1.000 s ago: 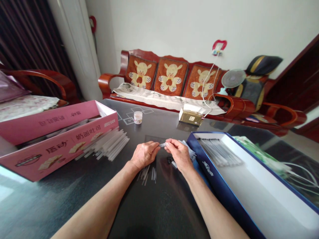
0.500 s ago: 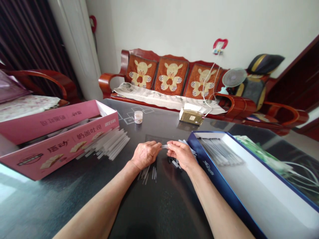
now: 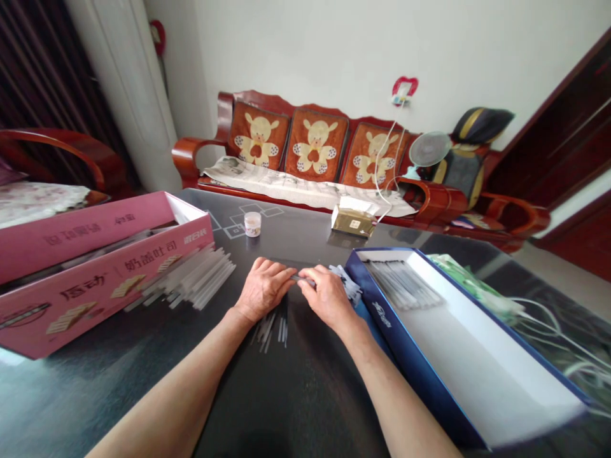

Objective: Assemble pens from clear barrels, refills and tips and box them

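My left hand (image 3: 261, 287) and my right hand (image 3: 322, 294) meet over the middle of a dark glossy table (image 3: 296, 394). Both pinch the ends of one thin clear tube (image 3: 300, 278) held level between them. A few loose thin refills (image 3: 271, 327) lie on the table just under my left hand. A heap of clear tubes (image 3: 198, 278) lies to the left, beside a pink carton (image 3: 90, 273). Right of my right hand stands an open blue box (image 3: 382, 315) with several finished pens (image 3: 403, 285) laid in its far end.
A small white jar (image 3: 252, 223) and a tan tissue box (image 3: 352, 220) stand at the table's far side. Green packets and white cables (image 3: 525, 312) lie beyond the blue box. A red wooden sofa (image 3: 305, 149) with bear cushions lines the wall.
My hands have drawn closer together on the tube, so less of it shows between them. The view has shifted slightly to the right.
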Motion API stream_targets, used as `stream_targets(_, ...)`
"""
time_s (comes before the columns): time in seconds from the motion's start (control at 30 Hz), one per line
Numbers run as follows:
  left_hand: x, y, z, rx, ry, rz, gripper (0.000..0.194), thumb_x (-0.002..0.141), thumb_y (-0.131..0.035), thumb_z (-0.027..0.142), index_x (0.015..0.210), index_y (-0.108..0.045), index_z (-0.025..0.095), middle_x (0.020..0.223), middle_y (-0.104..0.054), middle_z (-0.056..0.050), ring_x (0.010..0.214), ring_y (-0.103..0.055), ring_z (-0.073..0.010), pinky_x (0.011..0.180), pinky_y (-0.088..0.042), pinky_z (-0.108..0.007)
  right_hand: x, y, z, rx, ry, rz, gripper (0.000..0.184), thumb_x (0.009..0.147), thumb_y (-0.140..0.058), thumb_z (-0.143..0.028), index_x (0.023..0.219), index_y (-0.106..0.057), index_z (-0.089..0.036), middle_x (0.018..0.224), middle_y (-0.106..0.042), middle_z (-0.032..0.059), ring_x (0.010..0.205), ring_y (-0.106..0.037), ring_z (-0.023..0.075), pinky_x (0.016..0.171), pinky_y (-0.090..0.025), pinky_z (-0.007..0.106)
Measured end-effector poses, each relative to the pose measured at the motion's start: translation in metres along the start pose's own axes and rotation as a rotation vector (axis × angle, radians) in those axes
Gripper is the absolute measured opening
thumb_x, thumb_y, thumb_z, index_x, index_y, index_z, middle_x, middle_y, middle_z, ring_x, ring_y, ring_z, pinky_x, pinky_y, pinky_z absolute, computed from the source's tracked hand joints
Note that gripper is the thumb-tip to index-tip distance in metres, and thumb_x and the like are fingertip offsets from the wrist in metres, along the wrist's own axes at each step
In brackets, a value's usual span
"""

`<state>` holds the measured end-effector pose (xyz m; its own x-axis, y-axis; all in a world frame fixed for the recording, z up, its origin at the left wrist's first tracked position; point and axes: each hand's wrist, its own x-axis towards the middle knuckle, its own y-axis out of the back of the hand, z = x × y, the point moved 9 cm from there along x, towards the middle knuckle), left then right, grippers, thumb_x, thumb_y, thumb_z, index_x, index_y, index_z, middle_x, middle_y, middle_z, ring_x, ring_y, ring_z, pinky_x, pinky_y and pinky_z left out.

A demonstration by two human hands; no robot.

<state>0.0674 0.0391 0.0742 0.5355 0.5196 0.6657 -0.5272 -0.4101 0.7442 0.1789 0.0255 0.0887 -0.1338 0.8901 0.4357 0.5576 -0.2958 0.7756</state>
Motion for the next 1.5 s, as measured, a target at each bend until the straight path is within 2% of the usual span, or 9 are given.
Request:
stream_targets(0.2,-0.002,0.017,-0.008,-0.021,0.096,0.180,0.058,0.087,-0.056,0.038,0.138,-0.039,0.018,0.136,-0.050,-0.014,0.122,-0.046,-0.0290,0.101,-0.037,-0.044,0.008,0.071,0.001,-0.286,0.021,0.034,0.017,0.083,-0.054,-0.020,0.085,-0.071,-0.020,0.083,-0.063,0.0054,0.077,-0.061,0.0166,0.073,-0.044,0.026)
stream_targets(0.33,-0.008,0.023,-0.022,-0.015,0.195,0.311,0.054,0.088,-0.051,0.027,0.139,-0.036,0.017,0.132,-0.052,-0.016,0.122,-0.048,-0.0276,0.100,-0.039,-0.043,-0.010,0.152,0.067,-0.476,-0.151,0.173,0.018,0.078,-0.057,-0.025,0.081,-0.074,-0.021,0.082,-0.065,0.0054,0.073,-0.060,0.0168,0.071,-0.044,0.026)
stream_targets(0.43,-0.011,0.020,-0.028,-0.007,0.223,0.328,0.048,0.088,-0.047,0.022,0.136,-0.041,0.017,0.127,-0.055,-0.015,0.118,-0.052,-0.0267,0.098,-0.041,-0.042,-0.033,0.179,0.138,-0.671,-0.353,0.070,0.020,0.076,-0.056,-0.025,0.078,-0.076,-0.022,0.078,-0.068,0.0058,0.073,-0.061,0.0190,0.069,-0.043,0.027)
stream_targets(0.63,-0.015,0.010,-0.033,-0.016,0.233,0.303,0.040,0.088,-0.044,0.020,0.128,-0.049,0.019,0.119,-0.060,-0.012,0.109,-0.055,-0.0242,0.095,-0.044,-0.040,-0.066,0.170,0.217,-0.644,-0.606,-0.074,0.024,0.077,-0.053,-0.025,0.082,-0.077,-0.024,0.081,-0.074,0.0056,0.078,-0.066,0.0217,0.066,-0.043,0.028)
stream_targets(1.07,-0.027,0.017,-0.066,-0.079,0.579,0.394,0.029,0.088,-0.043,0.020,0.107,-0.064,0.018,0.076,-0.060,-0.003,0.071,-0.057,-0.0144,0.068,-0.045,-0.025,-0.062,0.141,0.224,-0.612,-0.661,-0.273,0.032,0.081,-0.049,-0.038,0.068,-0.074,-0.022,0.074,-0.073,0.0074,0.074,-0.067,0.0232,0.057,-0.037,0.027)
stream_targets(1.17,-0.035,0.018,-0.076,-0.112,0.665,0.459,0.028,0.087,-0.044,0.021,0.105,-0.065,0.017,0.069,-0.058,0.000,0.062,-0.055,-0.0111,0.063,-0.043,-0.022,-0.054,0.154,0.206,-0.664,-0.624,-0.196,0.030,0.081,-0.051,-0.037,0.075,-0.074,-0.020,0.080,-0.073,0.0106,0.075,-0.066,0.0246,0.061,-0.041,0.029)
stream_targets(1.3,-0.030,0.012,-0.068,-0.093,0.606,0.375,0.026,0.087,-0.044,0.019,0.101,-0.066,0.019,0.076,-0.063,-0.002,0.070,-0.059,-0.0129,0.065,-0.043,-0.023,-0.036,0.157,0.116,-0.528,-0.310,0.181,0.026,0.082,-0.050,-0.031,0.090,-0.072,-0.019,0.087,-0.071,0.0096,0.078,-0.065,0.0222,0.072,-0.046,0.031)
stream_targets(1.4,-0.023,0.008,-0.054,-0.027,0.515,0.275,0.026,0.087,-0.044,0.017,0.102,-0.066,0.020,0.076,-0.063,-0.003,0.074,-0.060,-0.0141,0.066,-0.043,-0.022,-0.040,0.120,0.039,-0.235,-0.080,0.384,0.024,0.088,-0.047,-0.030,0.097,-0.068,-0.021,0.090,-0.070,0.0070,0.081,-0.064,0.0194,0.078,-0.048,0.030)
stream_targets(1.5,-0.021,0.004,-0.045,0.041,0.459,0.203,0.027,0.089,-0.044,0.018,0.103,-0.066,0.021,0.077,-0.063,-0.004,0.075,-0.059,-0.0151,0.068,-0.044,-0.023,-0.050,0.055,-0.008,-0.042,0.079,0.340,0.024,0.090,-0.045,-0.023,0.101,-0.065,-0.019,0.093,-0.067,0.0086,0.088,-0.063,0.0200,0.082,-0.049,0.032)
